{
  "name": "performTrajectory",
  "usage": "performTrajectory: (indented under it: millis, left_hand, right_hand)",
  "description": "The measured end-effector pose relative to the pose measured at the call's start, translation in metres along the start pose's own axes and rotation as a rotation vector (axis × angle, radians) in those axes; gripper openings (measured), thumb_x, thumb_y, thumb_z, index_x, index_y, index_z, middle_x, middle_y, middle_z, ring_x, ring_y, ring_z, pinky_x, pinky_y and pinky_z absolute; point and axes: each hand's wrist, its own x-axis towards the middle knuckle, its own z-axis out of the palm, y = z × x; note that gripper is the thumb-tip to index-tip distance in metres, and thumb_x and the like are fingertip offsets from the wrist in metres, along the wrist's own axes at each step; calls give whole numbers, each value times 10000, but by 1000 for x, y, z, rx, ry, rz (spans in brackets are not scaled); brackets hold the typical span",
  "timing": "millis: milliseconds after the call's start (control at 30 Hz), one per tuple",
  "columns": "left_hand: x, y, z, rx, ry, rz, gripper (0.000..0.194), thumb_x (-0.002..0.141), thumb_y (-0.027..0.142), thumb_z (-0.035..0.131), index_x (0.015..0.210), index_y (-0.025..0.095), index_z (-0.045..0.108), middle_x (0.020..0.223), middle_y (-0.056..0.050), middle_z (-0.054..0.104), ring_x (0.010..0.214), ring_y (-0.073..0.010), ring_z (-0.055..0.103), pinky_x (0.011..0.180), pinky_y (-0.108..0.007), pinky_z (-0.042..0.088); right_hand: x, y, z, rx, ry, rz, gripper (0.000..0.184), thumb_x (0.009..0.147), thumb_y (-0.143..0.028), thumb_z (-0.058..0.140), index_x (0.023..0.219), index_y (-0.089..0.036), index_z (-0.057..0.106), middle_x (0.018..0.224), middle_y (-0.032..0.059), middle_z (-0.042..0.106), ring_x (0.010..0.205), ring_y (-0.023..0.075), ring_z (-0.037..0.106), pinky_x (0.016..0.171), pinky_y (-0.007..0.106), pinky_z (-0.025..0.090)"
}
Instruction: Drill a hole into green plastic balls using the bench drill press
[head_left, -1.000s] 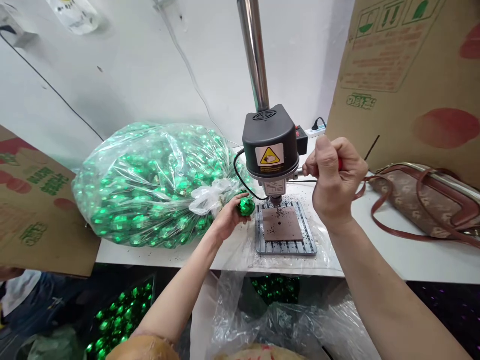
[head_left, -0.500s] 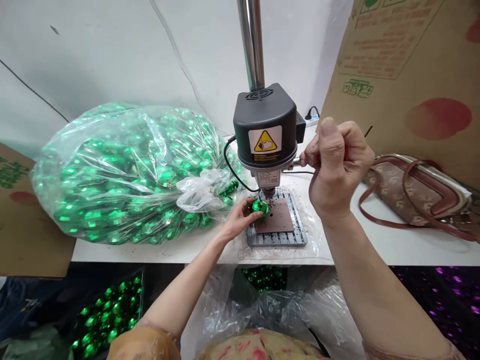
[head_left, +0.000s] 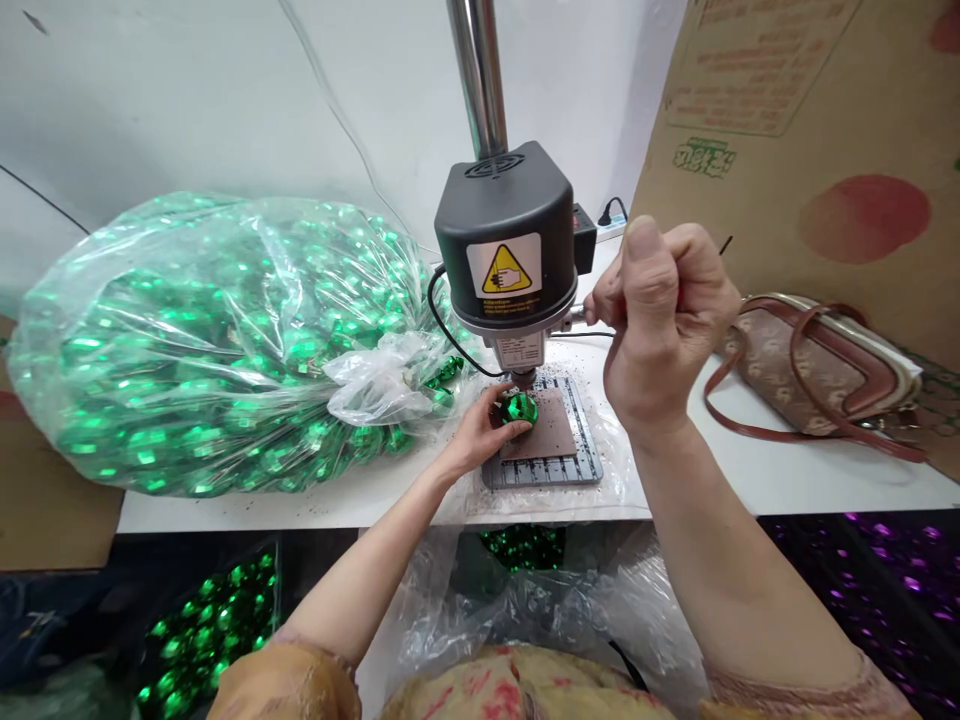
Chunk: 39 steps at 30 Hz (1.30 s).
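A shiny green faceted ball (head_left: 519, 408) is pinched between the thumb and fingers of my left hand (head_left: 484, 430). It sits directly under the chuck of a black bench drill press (head_left: 504, 240), over a brown board (head_left: 551, 430) on the slotted metal base (head_left: 589, 468). The ball hides the drill bit, so I cannot tell whether they touch. Closed in a fist, my right hand (head_left: 664, 310) is at the right side of the drill head, around the feed handle (head_left: 576, 316), whose grip is mostly hidden.
A clear plastic bag (head_left: 217, 340) full of green faceted balls lies left of the drill. On the right are a brown handbag (head_left: 817, 375) and a tall cardboard box (head_left: 810, 150). Dark shavings are scattered around the base. Green balls (head_left: 214, 620) and purple ones (head_left: 892, 570) show below the table edge.
My left hand has moved the green ball slightly right relative to the drill, so it is now under the chuck. My right fist stays at the handle. The whole view has shifted a little.
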Motion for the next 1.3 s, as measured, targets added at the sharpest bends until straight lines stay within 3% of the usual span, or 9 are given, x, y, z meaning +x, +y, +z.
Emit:
performTrajectory:
  millis: [167,267,400,667,900,1067,1300]
  left_hand:
    - [-1,8,7,86,55,-13,542,678,371,858,1125,161,632,865,-20,647,738,-152,560,662,-260,441]
    - [-3,8,15,122,85,46,512,692,334,848,1134,178,641,1049,-62,684,942,-213,619,841,-321,489]
    - [-7,5,24,-12,60,55,521,747,334,814,1209,192,618,1190,-89,687,1113,-260,635,1009,-392,483]
    - [-12,-8,30,-156,78,88,561,762,374,819,1230,186,572,1217,-107,678,1150,-263,637,1029,-398,488]
    - [-8,-19,34,-151,82,110,567,751,380,833,1224,204,576,1257,-106,659,1176,-278,614,1038,-432,469]
    - [-8,-20,34,-132,80,123,556,756,369,828,1225,206,578,1253,-109,655,1168,-286,610,1029,-445,463]
    - [-9,-18,34,-134,82,147,547,767,368,822,1233,213,582,1250,-98,657,1171,-276,614,1023,-420,471]
  right_hand:
    - [-1,-1,0,10,-9,-7,403,909,-477,533,678,-218,328,587,-44,324,518,49,328,531,262,342]
    - [-1,-1,-1,-36,-15,-19,400,921,-488,503,686,-217,326,592,-42,327,518,48,333,528,259,349]
    - [-1,-3,0,11,0,-12,382,912,-460,533,675,-222,350,573,-45,334,497,49,341,508,259,340]
    - [-7,-8,2,160,91,-10,476,898,-360,574,513,-201,344,452,-44,319,444,61,384,461,276,318]
    - [-15,1,1,175,126,-162,464,887,-256,564,513,-177,300,433,-80,228,372,14,334,407,200,308]
    - [-18,9,-3,198,77,-268,540,894,-246,539,524,-158,156,440,-71,108,359,1,289,398,173,325]
    - [-16,16,-6,306,11,-354,492,855,-128,494,563,-157,99,432,-75,111,343,-10,247,366,162,275]
